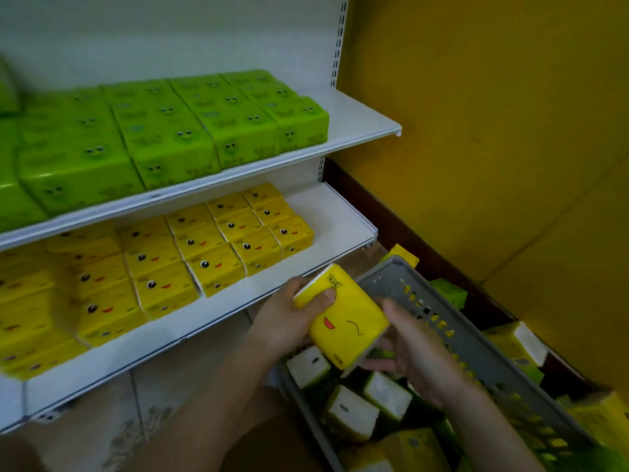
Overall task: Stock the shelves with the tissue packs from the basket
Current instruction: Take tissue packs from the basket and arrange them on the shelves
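Both hands hold a yellow pack above the pack-filled basket.

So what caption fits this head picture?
Both hands hold a yellow smiley tissue pack above the grey plastic basket.

I hold a yellow pack, smiley face up, tilted, just above the grey basket of upended packs.
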